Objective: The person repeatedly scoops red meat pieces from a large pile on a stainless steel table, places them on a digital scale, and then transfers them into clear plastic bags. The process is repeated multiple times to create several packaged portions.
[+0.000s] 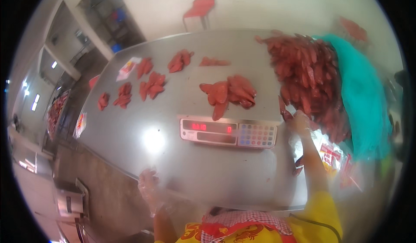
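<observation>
On the right, a big heap of red sausages [305, 65] covers the steel table. My right hand [300, 123], in a thin clear glove, is at the heap's near left edge. Its fingers are closed around a dark red sausage [284, 111], partly hidden by glare and the glove. My left hand [149, 186], in a loose clear plastic glove, is at the table's near edge, fingers apart and holding nothing. Between and beyond my hands stands a digital scale [208, 135] with a lit red display and a keypad. A cluster of sausages [219, 94] lies on its pan.
Several small sausage piles [152, 86] lie on the steel table's [130, 139] left half. Printed plastic packs lie at its left edge; more plastic bags [331, 156] lie beside my right forearm. Green plastic sheeting [359, 91] borders the heap. A red stool [200, 9] stands beyond the table.
</observation>
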Available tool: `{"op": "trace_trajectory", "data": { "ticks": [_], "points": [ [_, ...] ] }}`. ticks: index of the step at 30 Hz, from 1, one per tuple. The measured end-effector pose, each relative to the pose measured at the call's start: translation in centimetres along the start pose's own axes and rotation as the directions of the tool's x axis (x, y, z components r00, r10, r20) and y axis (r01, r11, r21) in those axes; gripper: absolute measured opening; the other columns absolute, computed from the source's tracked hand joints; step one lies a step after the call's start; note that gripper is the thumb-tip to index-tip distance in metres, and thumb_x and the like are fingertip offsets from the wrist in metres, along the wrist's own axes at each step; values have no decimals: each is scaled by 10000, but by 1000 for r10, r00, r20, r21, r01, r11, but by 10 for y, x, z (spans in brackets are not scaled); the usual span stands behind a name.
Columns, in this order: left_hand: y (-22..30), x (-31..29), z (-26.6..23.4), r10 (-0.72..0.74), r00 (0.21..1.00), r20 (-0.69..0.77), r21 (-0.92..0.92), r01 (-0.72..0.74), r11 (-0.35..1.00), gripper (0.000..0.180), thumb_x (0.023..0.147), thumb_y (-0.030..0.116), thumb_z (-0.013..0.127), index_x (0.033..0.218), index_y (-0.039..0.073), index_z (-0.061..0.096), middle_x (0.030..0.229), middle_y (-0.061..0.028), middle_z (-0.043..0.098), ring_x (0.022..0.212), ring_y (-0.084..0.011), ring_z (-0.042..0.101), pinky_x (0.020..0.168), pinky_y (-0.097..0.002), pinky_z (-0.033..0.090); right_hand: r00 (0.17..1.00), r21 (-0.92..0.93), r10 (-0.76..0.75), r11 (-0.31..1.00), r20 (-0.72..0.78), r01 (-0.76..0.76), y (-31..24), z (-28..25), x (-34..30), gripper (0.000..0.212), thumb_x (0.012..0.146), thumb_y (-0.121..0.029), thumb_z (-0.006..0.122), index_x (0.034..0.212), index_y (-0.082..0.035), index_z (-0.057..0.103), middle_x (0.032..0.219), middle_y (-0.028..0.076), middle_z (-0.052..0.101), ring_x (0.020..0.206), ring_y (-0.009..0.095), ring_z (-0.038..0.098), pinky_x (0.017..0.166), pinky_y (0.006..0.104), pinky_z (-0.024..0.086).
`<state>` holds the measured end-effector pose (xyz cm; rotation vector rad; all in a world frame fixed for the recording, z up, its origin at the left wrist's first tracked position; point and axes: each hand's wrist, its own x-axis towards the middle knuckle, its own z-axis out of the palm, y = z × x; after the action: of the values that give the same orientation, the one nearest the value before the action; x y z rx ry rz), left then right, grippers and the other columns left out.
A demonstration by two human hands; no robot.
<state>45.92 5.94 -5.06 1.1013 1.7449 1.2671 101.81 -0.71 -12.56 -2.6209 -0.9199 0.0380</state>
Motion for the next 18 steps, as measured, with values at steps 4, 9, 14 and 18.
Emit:
{"op": "trace_trajectory", "data": {
  "ticks": [4,9,14,18],
  "points": [
    [2,-21,15,34,999,-33,-82,-36,996,355,992,327,641,1141,11,704,927,-50,692,789,-121,569,749,-288,495,947,-127,-89,983,310,134,8,0,23,484,905,-461,661,897,14,751,947,263,733,974,423,715,849,493,559],
    [13,-45,28,35,998,-48,8,-34,999,336,999,321,625,1128,20,700,926,-41,677,786,-121,554,731,-285,482,942,25,-301,954,150,300,9,-9,34,397,886,-382,689,926,9,745,895,230,725,860,399,710,751,483,536],
    [17,-52,35,-17,1000,-11,-124,15,992,332,1006,317,597,1139,26,686,957,-52,677,814,-121,551,735,-292,478,963,742,-112,661,245,-112,-35,-75,19,263,883,-261,741,973,-14,721,829,71,697,773,162,672,676,331,539],
    [17,-50,46,37,998,47,-82,-33,996,346,1006,328,596,1153,29,689,970,-47,676,816,-123,549,753,-291,481,859,915,-352,294,372,-276,-77,-114,14,261,923,-262,741,1058,-49,678,909,32,683,819,75,626,672,260,503]
  ]
}}
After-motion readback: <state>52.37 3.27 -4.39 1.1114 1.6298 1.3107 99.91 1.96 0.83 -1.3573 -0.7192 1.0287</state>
